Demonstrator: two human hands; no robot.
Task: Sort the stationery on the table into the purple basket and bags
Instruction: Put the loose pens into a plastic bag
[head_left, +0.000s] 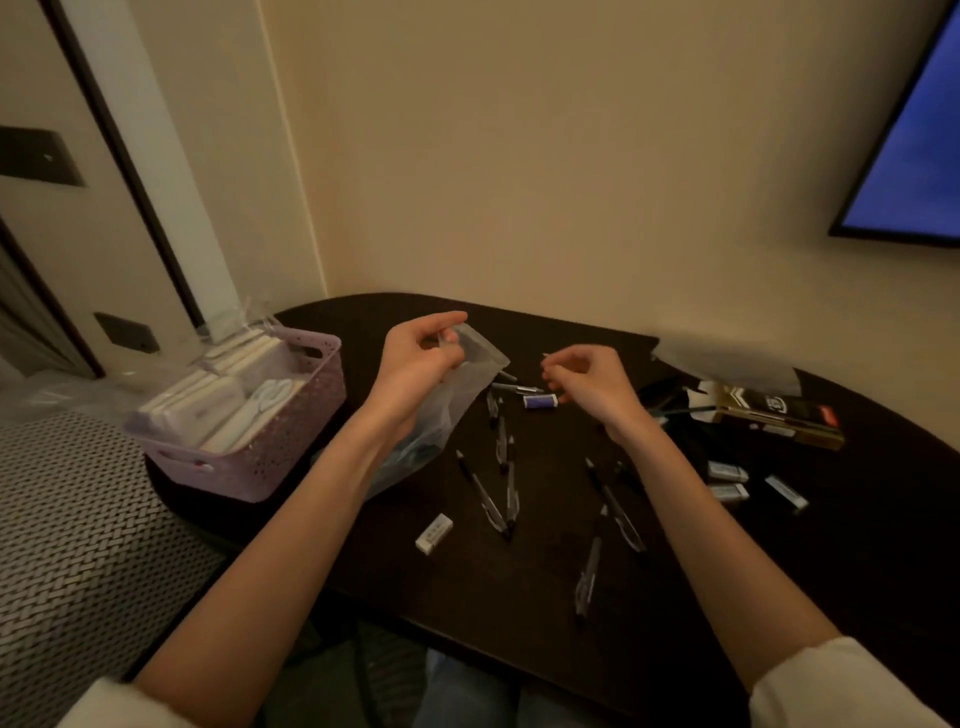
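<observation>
Several pens (488, 493) lie loose on the dark table (519, 597) in front of me, with erasers (434, 533) scattered among them and a small purple piece (540, 400) near my right hand (587, 384). My left hand (421, 358) pinches the mouth of a clear bag (467, 374), which hangs down toward the table with something bluish already inside. My right hand hovers just beside the bag, fingers curled; whether it holds anything I cannot tell. The basket (249, 447) sits at the table's left edge, packed with white items. I judge the risk to be the floppy bag: held at one side only, its mouth may sag closed, so a pen could catch on the rim and drop, or roll off the table.
</observation>
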